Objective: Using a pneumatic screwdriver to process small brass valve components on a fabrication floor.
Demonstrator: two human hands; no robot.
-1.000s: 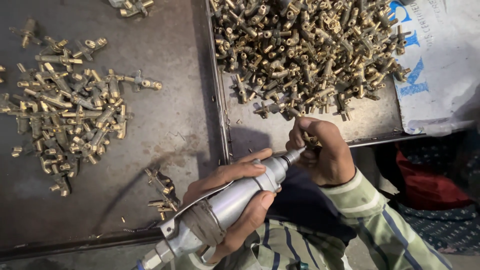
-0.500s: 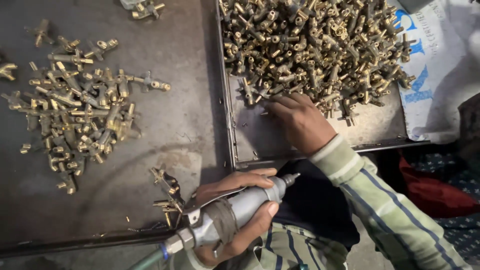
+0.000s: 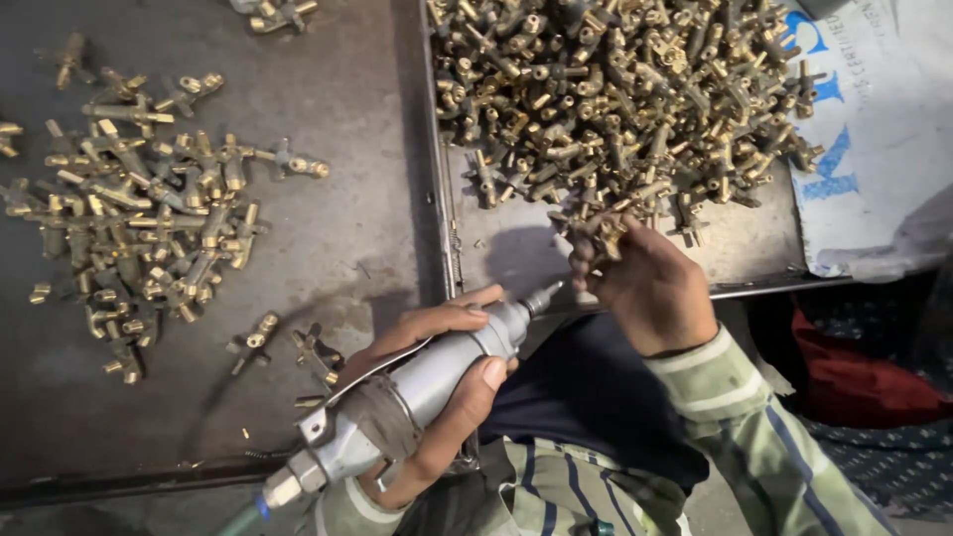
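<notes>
Left hand (image 3: 437, 397) wrapped around grey air-tool (image 3: 417, 387), fingers (image 3: 467, 402) closed on its barrel, tip pointing up-right toward the other hand. Right hand (image 3: 645, 288) raised at near edge of metal tray (image 3: 754, 248), fingers (image 3: 586, 260) pinched shut on brass fitting (image 3: 606, 233), just beside tool tip. Heap of brass fittings (image 3: 615, 99) behind on tray; scattered fittings (image 3: 149, 218) on dark worktop (image 3: 347, 228) at left.

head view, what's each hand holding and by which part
The left hand grips a grey air tool around the middle of its body. The right hand pinches a small brass fitting in its fingertips; which part cannot be told.
</notes>
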